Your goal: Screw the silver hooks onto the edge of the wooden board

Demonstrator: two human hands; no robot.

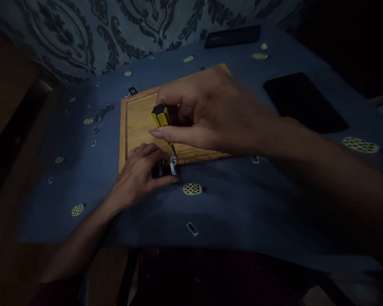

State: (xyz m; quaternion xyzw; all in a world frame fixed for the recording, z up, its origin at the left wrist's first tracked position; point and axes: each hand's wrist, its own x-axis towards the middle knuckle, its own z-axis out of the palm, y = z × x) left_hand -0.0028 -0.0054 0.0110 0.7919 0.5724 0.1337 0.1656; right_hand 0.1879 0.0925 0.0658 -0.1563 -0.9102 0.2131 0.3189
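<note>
In my right hand (pixel 207 110) is a screwdriver (pixel 160 115) with a yellow and black handle. Its shaft points down at a small metal hook (pixel 173 166) on the near edge of a wooden board (pixel 140 114). My left hand (pixel 142 170) is closed about that hook, index finger above and thumb below it. Another shiny metal piece shows partly between these fingers. Several small holes run along the board's near edge. My right hand covers much of the board, and the screwdriver's tip is hard to make out in the dim light.
A blue tablecloth (pixel 210 216) with pineapple prints covers the table. Small metal bits (pixel 95 129) and a clear crumpled bag (pixel 104 111) lie left of the board. A dark case (pixel 232 36) lies at the back, a black flat device (pixel 306 102) on the right. Patterned fabric (pixel 127 29) hangs behind.
</note>
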